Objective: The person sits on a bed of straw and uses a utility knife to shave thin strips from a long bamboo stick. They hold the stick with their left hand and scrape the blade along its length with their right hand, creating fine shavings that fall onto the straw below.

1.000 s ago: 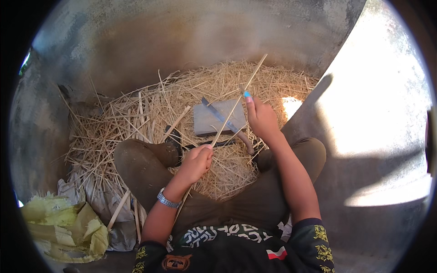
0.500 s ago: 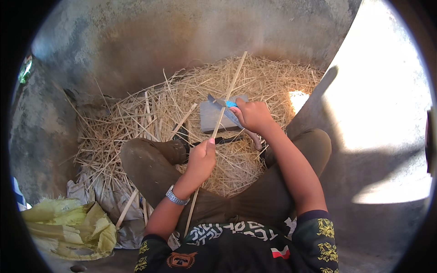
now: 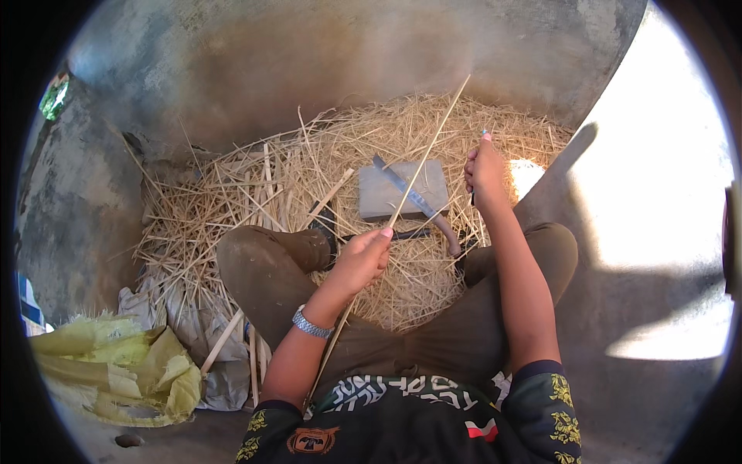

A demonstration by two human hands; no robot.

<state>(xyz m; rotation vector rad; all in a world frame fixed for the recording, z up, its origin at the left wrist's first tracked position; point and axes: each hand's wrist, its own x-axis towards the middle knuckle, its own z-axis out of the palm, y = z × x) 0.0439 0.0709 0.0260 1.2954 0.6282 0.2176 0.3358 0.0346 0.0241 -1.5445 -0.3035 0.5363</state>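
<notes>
Between the bent legs point(image 3: 270, 267), on a bed of pale shavings point(image 3: 402, 290), there's a flat grey block point(image 3: 379, 203) with a big blade point(image 3: 421, 203) lying aslant on it, and the thin pale strip point(image 3: 427, 155) slopes up above all that, free end pointing at the curved wall point(image 3: 355, 85). The left hand point(image 3: 362, 261) has its grip closed around the strip partway along, thumb pressed on top, with the tail running down over the lap. The right hand point(image 3: 485, 172) is off to the strip's right, not touching it, its grip clenched on a small tool with a blue tip point(image 3: 485, 133) poking out by the thumb. Most of that tool is hidden, so I can't tell which way any edge faces. To me this reads as shaving the strip by hand, so, my 2 cents: start each stroke just beyond the left thumb and push outward, never back toward it. Go shallow and light, because something that skinny probably flexes and an edge could dig in. Pinch firmly so it doesn't roll, and shift the left hand up if the free end starts whipping. I'd also mind that big blade, since it sits right under the work.
</notes>
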